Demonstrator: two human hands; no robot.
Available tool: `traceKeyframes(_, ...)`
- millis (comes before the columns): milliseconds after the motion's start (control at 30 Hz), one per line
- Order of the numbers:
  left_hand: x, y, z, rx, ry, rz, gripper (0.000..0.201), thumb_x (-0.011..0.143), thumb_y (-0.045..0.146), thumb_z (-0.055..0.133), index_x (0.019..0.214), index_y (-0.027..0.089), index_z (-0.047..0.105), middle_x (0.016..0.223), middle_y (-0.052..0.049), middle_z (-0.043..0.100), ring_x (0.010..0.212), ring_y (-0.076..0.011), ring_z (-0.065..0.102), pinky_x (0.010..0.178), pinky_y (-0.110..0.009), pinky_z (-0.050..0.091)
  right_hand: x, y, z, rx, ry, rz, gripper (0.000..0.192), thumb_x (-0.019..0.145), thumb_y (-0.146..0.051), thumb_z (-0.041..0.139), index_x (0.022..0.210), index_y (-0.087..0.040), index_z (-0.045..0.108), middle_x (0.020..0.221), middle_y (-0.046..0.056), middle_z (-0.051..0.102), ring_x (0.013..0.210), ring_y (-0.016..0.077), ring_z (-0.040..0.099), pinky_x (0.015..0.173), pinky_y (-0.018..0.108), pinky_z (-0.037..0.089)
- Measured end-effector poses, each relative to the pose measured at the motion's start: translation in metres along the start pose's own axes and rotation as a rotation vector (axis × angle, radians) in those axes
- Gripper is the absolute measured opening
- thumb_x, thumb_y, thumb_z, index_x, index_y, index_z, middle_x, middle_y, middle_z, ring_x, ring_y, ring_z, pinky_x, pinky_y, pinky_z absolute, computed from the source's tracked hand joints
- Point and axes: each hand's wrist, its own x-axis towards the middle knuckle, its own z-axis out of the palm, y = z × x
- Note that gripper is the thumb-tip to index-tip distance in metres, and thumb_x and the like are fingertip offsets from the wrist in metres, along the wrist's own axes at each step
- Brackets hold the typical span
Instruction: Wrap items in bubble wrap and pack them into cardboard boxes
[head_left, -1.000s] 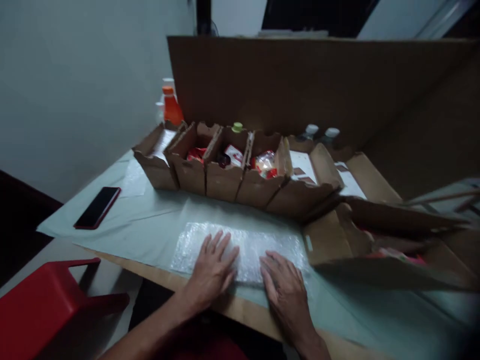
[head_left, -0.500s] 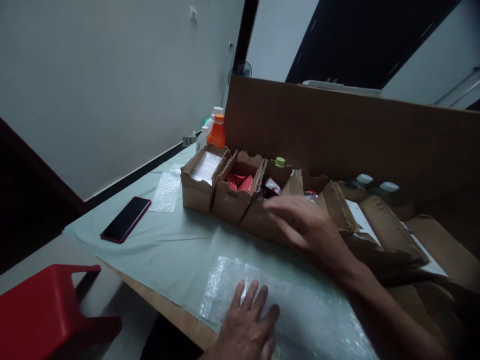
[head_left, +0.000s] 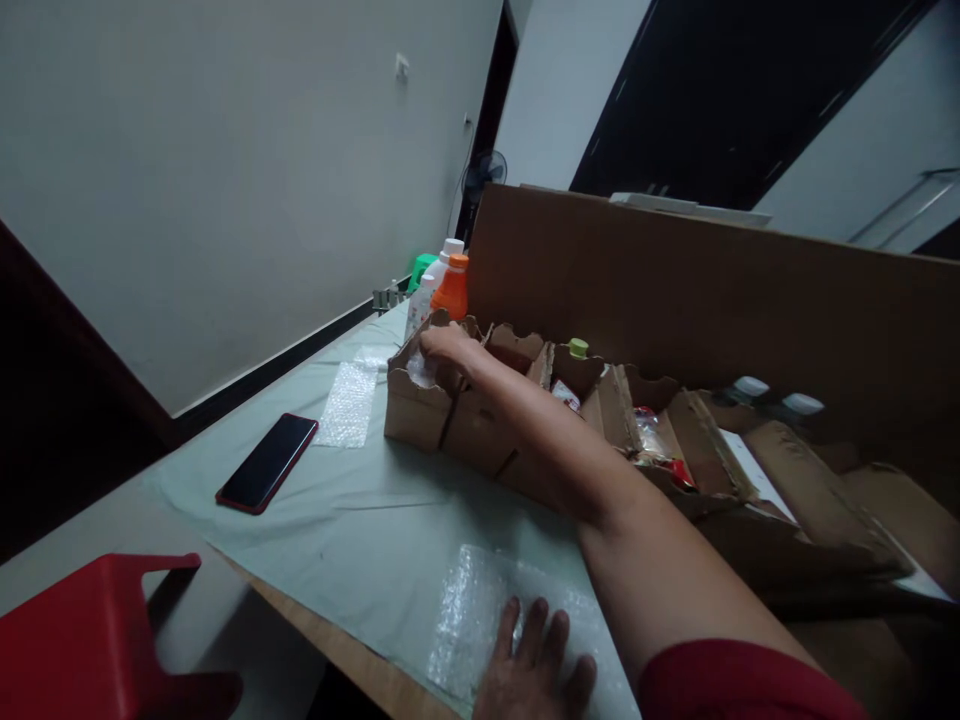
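Note:
My right hand [head_left: 442,345] reaches across the table into the leftmost cardboard box [head_left: 411,420] of a row of open boxes. Its fingers are curled over a whitish piece [head_left: 420,374] at the box's rim; whether they grip it is unclear. My left hand [head_left: 534,672] lies flat, fingers apart, on a bubble wrap sheet [head_left: 469,620] at the table's near edge. My right forearm crosses above the middle boxes [head_left: 480,440] and hides part of them.
A dark phone [head_left: 268,462] and a small bubble wrap piece [head_left: 346,400] lie left of the boxes on the pale cloth [head_left: 360,520]. An orange bottle [head_left: 452,290] and a white bottle [head_left: 427,295] stand behind. A tall cardboard panel [head_left: 675,290] backs the row. A red stool [head_left: 90,640] is lower left.
My right hand left the bubble wrap sheet, passed over the middle boxes and now reaches into the leftmost box. My left hand stays on the sheet. The view has tilted up and left.

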Motion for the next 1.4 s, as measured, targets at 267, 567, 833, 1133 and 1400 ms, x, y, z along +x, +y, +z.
traceKeyframes(267,0.002,0.007,-0.042,-0.092,-0.051,-0.052,0.062,0.096,0.053,0.050,0.151,0.027,0.041,0.162,-0.013,0.039,0.149,-0.0367,0.035,0.117,-0.062,0.035,-0.043,0.016,-0.061,0.148,0.263,0.011,0.025,0.094,-0.032,0.057,0.088,-0.012,0.071,0.081,0.003,0.069,0.081,0.0167,0.064,0.079,0.029,0.046)
traceKeyframes(567,0.000,0.011,-0.056,-0.158,-0.097,-0.077,0.070,0.089,0.035,0.064,0.154,0.028,0.039,0.164,-0.014,0.034,0.152,-0.0385,0.028,0.121,-0.065,0.025,-0.202,0.032,-0.097,1.013,0.411,-0.124,0.051,0.065,-0.067,0.078,0.082,-0.022,0.060,0.079,0.000,0.066,0.072,0.0161,0.063,0.068,0.029,0.052)
traceKeyframes(833,-0.006,0.022,-0.103,-1.307,0.417,-0.521,0.067,0.089,0.057,0.060,0.147,0.025,0.048,0.146,-0.014,0.055,0.138,-0.0355,0.050,0.118,-0.059,0.036,-0.378,0.075,-0.013,1.437,0.405,0.192,0.046,0.062,-0.058,0.087,0.080,-0.022,0.066,0.073,-0.001,0.069,0.071,0.0168,0.065,0.066,0.027,0.052)
traceKeyframes(1133,0.007,0.064,-0.138,-1.126,0.454,-0.648,0.067,0.077,0.051,0.078,0.137,0.026,0.059,0.155,-0.009,0.048,0.146,-0.0336,0.039,0.120,-0.047,0.034,-0.465,0.072,0.032,0.958,0.670,0.270,0.026,0.086,-0.047,0.072,0.093,-0.022,0.075,0.084,0.001,0.072,0.073,0.0144,0.061,0.066,0.025,0.047)
traceKeyframes(1400,0.014,0.086,-0.153,-1.337,0.241,-0.875,0.041,0.082,0.041,0.076,0.116,0.019,0.074,0.115,-0.010,0.075,0.110,-0.0300,0.069,0.100,-0.042,0.053,-0.482,0.049,0.051,0.679,0.495,0.039,0.043,0.093,-0.052,0.065,0.125,-0.024,0.068,0.130,0.010,0.067,0.122,0.0258,0.060,0.089,0.035,0.054)
